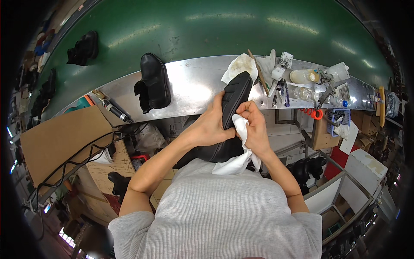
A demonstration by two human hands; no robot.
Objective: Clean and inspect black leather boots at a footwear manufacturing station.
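A black shoe [237, 95] is held up in front of me, toe pointing away and its dark sole side partly turned to view. My left hand [210, 124] grips it from the left, thumb across the near part and fingers along the edge. A white cloth [233, 165] is bunched in the closed fingers of my right hand [253, 129], at the shoe's right edge. The cloth's loose end hangs down against my grey shirt. The fingertips of my right hand are partly hidden by the cloth.
A black boot [156, 82] lies on the metal ledge [187, 80] before a green belt [189, 39] carrying more footwear. A stained pad [240, 67], bottles [304, 76] and small tools crowd the ledge's right. Cardboard [64, 142] and black cables [82, 157] sit left.
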